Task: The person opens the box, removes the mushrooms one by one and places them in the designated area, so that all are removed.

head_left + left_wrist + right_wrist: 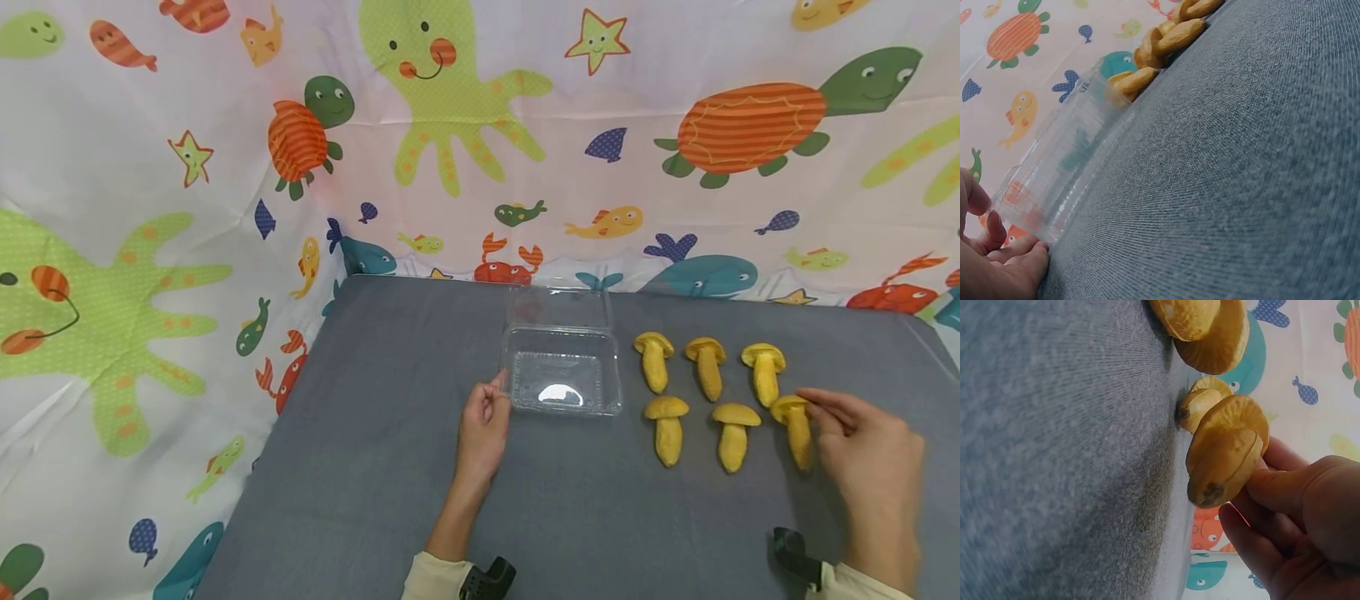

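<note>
A clear plastic clamshell container (562, 408) lies with its lid (558, 308) folded back on the grey cloth. My left hand (483, 429) holds its left edge, thumb and fingers around the side; the left wrist view shows the fingertips (1038, 247) at the bottom corner of the container (1069, 159). To the right, several yellow mushrooms lie in two rows. With thumb and fingers my right hand (873, 462) pinches the cap of the front-right mushroom (799, 442). In the right wrist view that mushroom (1225, 459) shows its stem end, and other mushrooms (1204, 403) lie beyond it.
The grey cloth (360, 467) covers the table. A white curtain with printed sea animals (442, 100) hangs along the back and left edges. In the front row, a second mushroom (733, 442) lies left of the pinched one. Dark wrist straps (487, 579) sit over pale sleeves.
</note>
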A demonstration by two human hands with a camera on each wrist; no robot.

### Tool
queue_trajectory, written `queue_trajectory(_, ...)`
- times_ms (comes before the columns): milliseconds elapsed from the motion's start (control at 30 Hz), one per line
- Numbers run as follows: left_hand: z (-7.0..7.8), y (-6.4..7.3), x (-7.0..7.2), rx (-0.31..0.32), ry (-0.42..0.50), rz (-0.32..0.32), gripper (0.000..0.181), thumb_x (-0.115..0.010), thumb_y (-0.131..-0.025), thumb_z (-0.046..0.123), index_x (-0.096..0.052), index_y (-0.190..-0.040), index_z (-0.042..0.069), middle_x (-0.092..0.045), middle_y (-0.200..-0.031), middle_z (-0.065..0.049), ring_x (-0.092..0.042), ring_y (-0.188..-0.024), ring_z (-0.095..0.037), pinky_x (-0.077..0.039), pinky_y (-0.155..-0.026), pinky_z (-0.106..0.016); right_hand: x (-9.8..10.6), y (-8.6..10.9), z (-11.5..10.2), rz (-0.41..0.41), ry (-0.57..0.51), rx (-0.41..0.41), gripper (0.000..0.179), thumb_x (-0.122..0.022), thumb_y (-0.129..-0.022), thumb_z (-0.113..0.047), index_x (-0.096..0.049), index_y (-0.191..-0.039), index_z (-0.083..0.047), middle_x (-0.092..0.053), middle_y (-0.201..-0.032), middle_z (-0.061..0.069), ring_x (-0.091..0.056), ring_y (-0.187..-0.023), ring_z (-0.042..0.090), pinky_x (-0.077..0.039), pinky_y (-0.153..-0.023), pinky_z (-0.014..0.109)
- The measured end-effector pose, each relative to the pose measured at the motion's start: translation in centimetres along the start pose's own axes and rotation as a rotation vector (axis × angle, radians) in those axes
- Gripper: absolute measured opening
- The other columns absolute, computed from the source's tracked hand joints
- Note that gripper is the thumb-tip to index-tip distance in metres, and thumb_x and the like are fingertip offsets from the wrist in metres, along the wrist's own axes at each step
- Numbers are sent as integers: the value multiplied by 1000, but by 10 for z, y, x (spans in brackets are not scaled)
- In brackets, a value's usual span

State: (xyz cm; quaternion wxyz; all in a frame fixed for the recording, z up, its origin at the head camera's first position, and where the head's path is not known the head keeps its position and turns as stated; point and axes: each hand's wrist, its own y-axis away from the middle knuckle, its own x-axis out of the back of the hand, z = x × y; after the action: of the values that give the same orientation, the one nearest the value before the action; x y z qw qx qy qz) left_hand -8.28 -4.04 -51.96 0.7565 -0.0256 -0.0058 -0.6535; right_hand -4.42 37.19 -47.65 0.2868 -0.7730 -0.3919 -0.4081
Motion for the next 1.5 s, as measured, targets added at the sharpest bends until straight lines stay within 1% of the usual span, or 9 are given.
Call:
queue_trajectory(333,1,-1,0,0,13,-7,11,-54,-102,4,-54,-91,3,-60,-150,-16,-52,-143,-25,-40,-116,-50,-1,-3,2,-6,23,57,25,-65,-105,-11,-74,-125,-1,-75,-116,23,-57,-71,15,-33,-47,19)
queue_trajectory(500,1,-2,-1,3,27,-11,11,-54,-102,4,-53,-91,3,-60,-150,-16,-52,-143,-25,-40,-116,-48,-4,-3,3,-32,32,59,24,-65,-104,-10,-74,-124,0,-74,-116,25,-68,-90,41,-36,-50,23)
queue_trajectory(567,1,-2,-1,7,29,-11,11,-54,-102,3,-53,-91,2,-60,-150,-17,-52,-143,-25,-40,-116,-47,-4,-3,3,-42,33,53,24,-64,-105,-10,-74,-125,0,-74,-118,25,-69,-98,45,-44,-55,30)
queue_trajectory(633,2,-2,0,8,25,-11,11,-54,-102,2,-53,-91,2,-60,-150,-17,-52,-143,-25,-40,-116,-47,-4,-2,2,-45,28,56,25,-64,-105,-10,-74,-126,-1,-73,-120,26,-68,-104,49,-52,-61,43)
queue_trajectory(733,3,-2,0,6,20,-7,11,-53,-101,2,-53,-91,1,-60,-149,-18,-52,-143,-27,-40,-116,-48,-4,0,0,-45,23,74,25,-64,-105,-11,-74,-126,-1,-72,-122,25,-66,-110,52,-52,-74,60)
queue_trajectory(800,4,-2,0,10,23,-8,10,-53,-101,2,-53,-91,2,-59,-149,-19,-52,-143,-27,-40,-117,-48,-3,0,-1,-47,26,86,25,-65,-105,-11,-74,-126,-1,-71,-122,25,-66,-111,53,-52,-77,63)
queue_trajectory(1000,4,-3,2,31,33,-10,11,-53,-103,4,-54,-91,3,-59,-150,-18,-52,-143,-27,-41,-116,-48,-1,2,-4,-73,57,106,27,-66,-105,-13,-73,-127,-1,-70,-122,28,-67,-105,54,-51,-73,62)
queue_trajectory(1367,2,-4,5,57,39,-12,15,-56,-106,9,-59,-100,-5,-62,-148,-15,-52,-144,-27,-37,-119,-49,-1,3,-5,-71,67,150,27,-68,-103,-12,-73,-127,-1,-69,-122,31,-66,-103,55,-51,-72,62)
queue_trajectory(1500,2,-2,10,54,-15,-21,23,-55,-109,17,-59,-100,-4,-65,-145,-10,-55,-141,-25,-39,-116,-50,2,6,-6,-60,80,152,27,-67,-103,-10,-73,-128,0,-71,-118,32,-66,-78,43,-48,-54,47)
